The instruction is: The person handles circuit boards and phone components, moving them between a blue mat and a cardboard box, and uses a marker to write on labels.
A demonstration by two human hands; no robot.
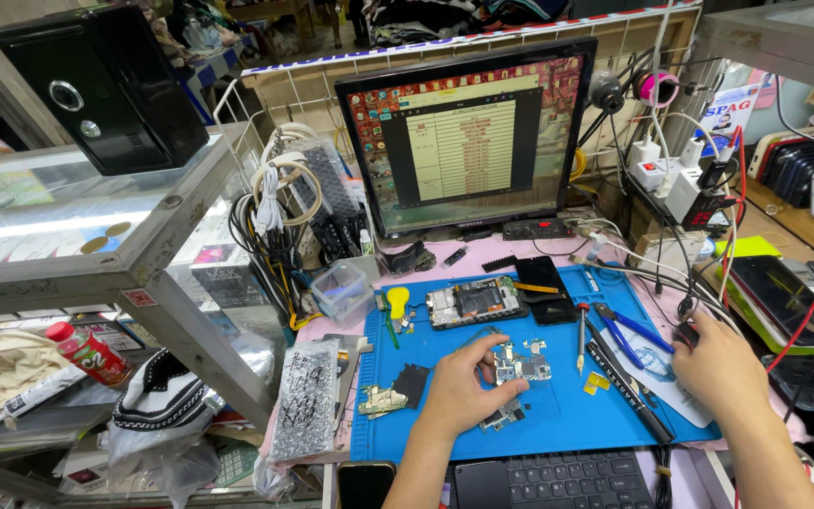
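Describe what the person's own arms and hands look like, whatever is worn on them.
Both forearms are bare up to the frame edge: no sleeves, gloves or watch in view. The left hand and right hand show no rings or bands that I can make out. Fingers are uncovered, no tape or finger cots. Any clothing higher up is out of frame.
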